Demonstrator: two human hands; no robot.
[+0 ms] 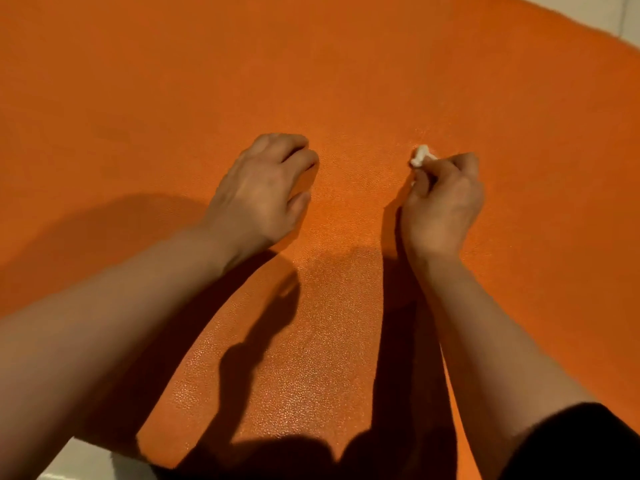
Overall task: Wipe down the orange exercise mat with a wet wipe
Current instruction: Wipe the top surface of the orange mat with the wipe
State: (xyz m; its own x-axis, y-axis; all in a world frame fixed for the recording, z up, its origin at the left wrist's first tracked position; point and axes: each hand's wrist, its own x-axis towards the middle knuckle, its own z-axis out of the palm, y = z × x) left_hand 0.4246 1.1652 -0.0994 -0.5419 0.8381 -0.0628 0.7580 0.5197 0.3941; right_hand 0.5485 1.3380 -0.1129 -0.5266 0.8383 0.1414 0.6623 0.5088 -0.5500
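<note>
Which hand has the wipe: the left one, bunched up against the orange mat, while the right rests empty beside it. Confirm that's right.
Not quite. The head view shows the right hand gripping the bunched white wet wipe against the orange exercise mat; the left hand is the empty one, resting on the mat beside it with fingers curled.

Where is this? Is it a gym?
Maybe a gym, maybe a room at home; the picture can't settle it. A big orange exercise mat fills the view, pale floor shows at its edges, and the right hand holds a small white wipe.
</note>
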